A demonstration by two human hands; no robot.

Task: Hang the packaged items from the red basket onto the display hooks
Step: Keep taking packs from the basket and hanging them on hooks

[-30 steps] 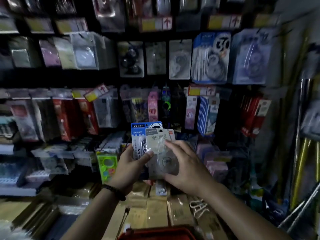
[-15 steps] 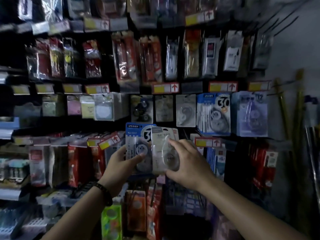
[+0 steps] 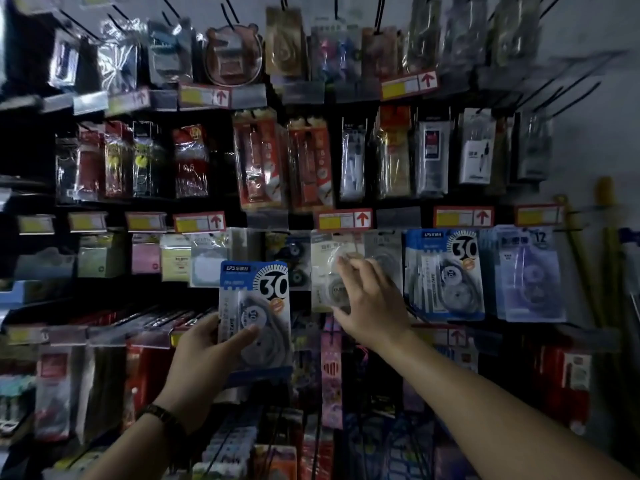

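Two packs in play here. The blue pack [image 3: 254, 317] is a carded blister with a big "30" and a grey tape dispenser under the plastic. It's upright, gripped low down by the left hand [image 3: 204, 368], just below the hanging row. The white pack [image 3: 327, 271] is pale and clear-fronted with a round dispenser, and it's up in that row. The right hand [image 3: 370, 306] has its thumb at the bottom edge and fingers near the top. Can't tell if it's on a hook.
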